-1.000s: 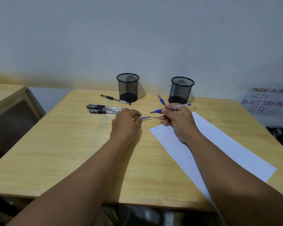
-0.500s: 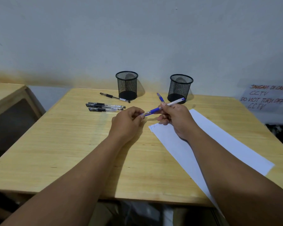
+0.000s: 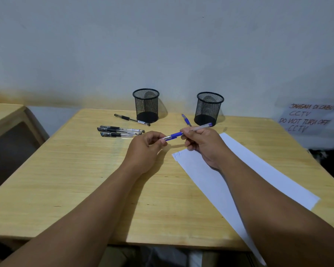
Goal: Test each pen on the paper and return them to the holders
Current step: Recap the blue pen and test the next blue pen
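1. Both hands are up over the wooden table (image 3: pixel 69 170), sharing one blue pen (image 3: pixel 176 135).
2. The right hand (image 3: pixel 202 143) has its fingers curled round the pen's clear barrel, the far end poking out toward the right holder (image 3: pixel 208 108).
3. The left hand (image 3: pixel 145 147) pinches the tip end of that same pen between thumb and fingertips (whether a cap sits under those fingers, I cannot tell).
4. The white paper (image 3: pixel 239 170) lies under the right wrist, a small blue scribble at its near-left corner.
5. A second blue pen (image 3: pixel 186 119) lies just left of the right holder.
6. The left holder (image 3: pixel 146 105) stands upright; one black pen (image 3: pixel 131 119) lies beside it, three more black pens (image 3: pixel 120 131) bunched nearer.
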